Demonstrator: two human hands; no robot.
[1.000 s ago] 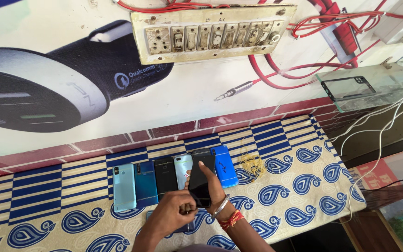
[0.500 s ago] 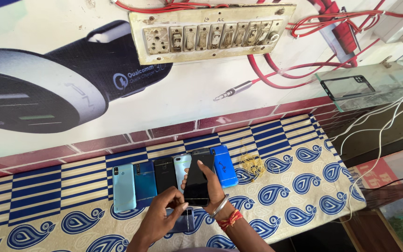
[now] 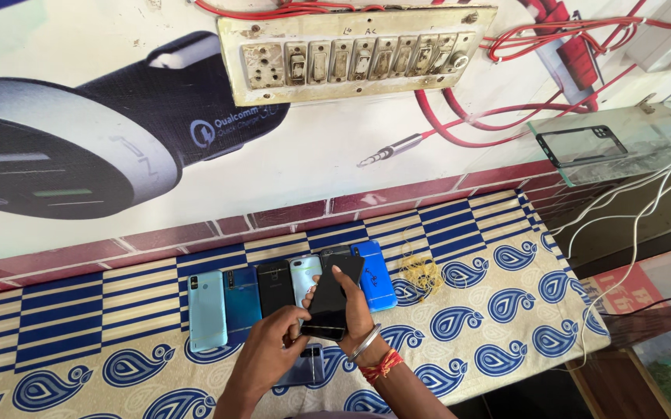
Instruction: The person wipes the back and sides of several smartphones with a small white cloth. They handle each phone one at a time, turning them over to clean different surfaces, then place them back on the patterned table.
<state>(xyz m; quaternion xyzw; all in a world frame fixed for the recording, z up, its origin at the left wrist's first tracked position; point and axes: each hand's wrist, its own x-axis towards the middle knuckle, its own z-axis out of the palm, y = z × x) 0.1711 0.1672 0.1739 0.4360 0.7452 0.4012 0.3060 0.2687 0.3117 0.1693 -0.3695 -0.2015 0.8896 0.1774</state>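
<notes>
My right hand [image 3: 357, 304] holds a black phone [image 3: 334, 296] tilted up off the table, fingers wrapped behind it. At the phone's lower left corner my left hand [image 3: 273, 353] pinches its edge. Behind them several phones lie face down in a row on the patterned cloth [image 3: 490, 310]: a light teal one [image 3: 206, 309], a dark teal one [image 3: 241, 299], a black one [image 3: 274, 285], a pale mint one [image 3: 304, 275] and a bright blue one [image 3: 374, 273]. Another dark blue phone [image 3: 306, 366] lies under my left hand.
A yellow tangle of cord [image 3: 422, 271] lies right of the blue phone. A switchboard [image 3: 355, 54] with red wires hangs on the wall above. A glass shelf [image 3: 622, 140] with a phone case stands at right, white cables [image 3: 622, 225] trailing down.
The black phone has tilted and lifted slightly in my right hand. My left hand has moved up to its lower corner, uncovering the dark blue phone on the cloth.
</notes>
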